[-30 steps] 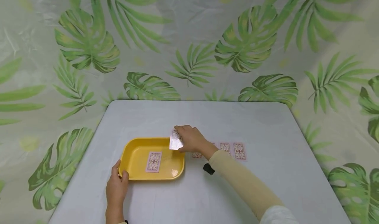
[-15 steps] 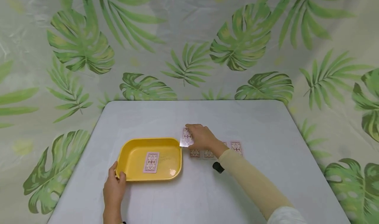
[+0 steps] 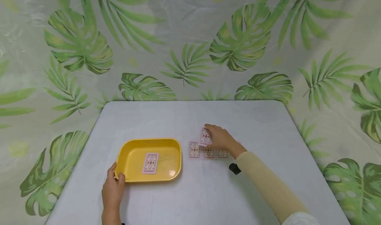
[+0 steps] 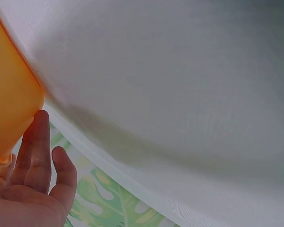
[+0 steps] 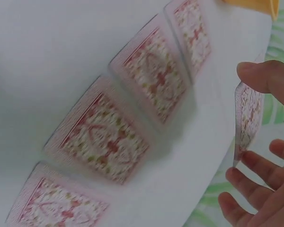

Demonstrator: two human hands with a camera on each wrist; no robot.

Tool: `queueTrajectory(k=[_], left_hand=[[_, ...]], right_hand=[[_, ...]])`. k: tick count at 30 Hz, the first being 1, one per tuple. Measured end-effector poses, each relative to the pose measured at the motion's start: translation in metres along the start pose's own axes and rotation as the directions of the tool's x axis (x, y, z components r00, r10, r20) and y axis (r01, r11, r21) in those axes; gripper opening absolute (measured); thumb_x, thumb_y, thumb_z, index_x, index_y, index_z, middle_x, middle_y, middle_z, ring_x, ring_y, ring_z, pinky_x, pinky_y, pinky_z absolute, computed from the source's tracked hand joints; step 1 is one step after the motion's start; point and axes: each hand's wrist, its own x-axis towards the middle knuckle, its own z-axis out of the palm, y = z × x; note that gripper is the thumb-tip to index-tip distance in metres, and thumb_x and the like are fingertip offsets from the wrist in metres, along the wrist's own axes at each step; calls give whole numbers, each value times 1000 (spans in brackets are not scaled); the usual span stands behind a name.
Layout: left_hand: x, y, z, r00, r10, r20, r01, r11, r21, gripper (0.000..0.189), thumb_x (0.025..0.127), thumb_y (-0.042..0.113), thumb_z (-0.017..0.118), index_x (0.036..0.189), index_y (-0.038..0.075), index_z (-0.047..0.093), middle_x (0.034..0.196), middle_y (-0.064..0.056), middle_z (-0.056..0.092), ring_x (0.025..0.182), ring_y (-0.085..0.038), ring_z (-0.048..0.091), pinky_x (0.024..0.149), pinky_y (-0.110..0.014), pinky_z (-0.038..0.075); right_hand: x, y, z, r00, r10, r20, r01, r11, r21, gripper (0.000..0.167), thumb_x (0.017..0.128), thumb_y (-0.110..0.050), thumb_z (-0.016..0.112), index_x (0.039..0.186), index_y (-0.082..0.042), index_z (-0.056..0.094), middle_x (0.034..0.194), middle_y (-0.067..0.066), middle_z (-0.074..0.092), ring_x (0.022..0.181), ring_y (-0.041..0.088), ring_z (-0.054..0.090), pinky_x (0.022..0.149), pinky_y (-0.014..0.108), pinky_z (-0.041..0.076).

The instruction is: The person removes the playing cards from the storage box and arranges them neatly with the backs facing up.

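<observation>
My right hand (image 3: 221, 138) pinches a playing card (image 3: 205, 136) between thumb and fingers, its patterned back toward the head camera. The card stands tilted above a row of face-down playing cards (image 5: 109, 137) with pink borders. In the head view the hand and sleeve hide the right end of that row. My left hand (image 3: 113, 189) holds the near left corner of a yellow tray (image 3: 175, 142), thumb at the front rim and fingers along the outer wall. Inside the tray lies another face-down card (image 3: 150, 163).
A white-covered table (image 3: 190, 119) carries everything, its far edge meeting a leaf-patterned backdrop (image 3: 190, 46). The row of cards lies just right of the tray. A small black piece (image 3: 234, 168) sits by the right sleeve.
My right hand has carried its card rightward, from over the tray's right rim to above the row. The row's left cards have come into view. The left hand keeps its hold on the tray.
</observation>
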Motion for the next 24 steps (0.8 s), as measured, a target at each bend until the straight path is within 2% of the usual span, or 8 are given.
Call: queueTrajectory(k=[5,8,14,24], left_hand=[[-1,1,0,999,19,-25,-19,1000,6,53,99,21,37,149,2,33,120,-36,57,91,-42,59,77,-54,44],[-2,1,0,1000,23,-17,-23,1000,5,54,99,22,37,149,2,32,121,-37,56,92,-43,59,77,-55,44],[-2,1,1,1000,16,-26,-15,1000,14,53,99,21,37,149,2,33,118,-36,57,88,-42,59,76,-54,44],[-2,3,1,999,20,-25,-19,1000,20,53,99,21,38,149,2,33,116,-36,58,85,-40,59,74,-53,44]], right_hand=[[-8,21,-2,1000,30,-7,-30,999,20,96,75,-30,83,152,-7,30,151,18,38,136,39,36,108,58,26],[-13,31,-2,999,43,-14,-43,999,11,95,75,-30,83,151,-6,31,149,20,40,135,40,37,107,58,27],[-23,45,-5,997,79,2,-79,997,15,94,75,-28,84,150,-4,33,149,20,40,135,40,37,107,55,29],[-40,70,-11,995,96,-3,-96,995,18,92,74,-22,82,149,1,33,149,24,38,134,43,36,106,59,28]])
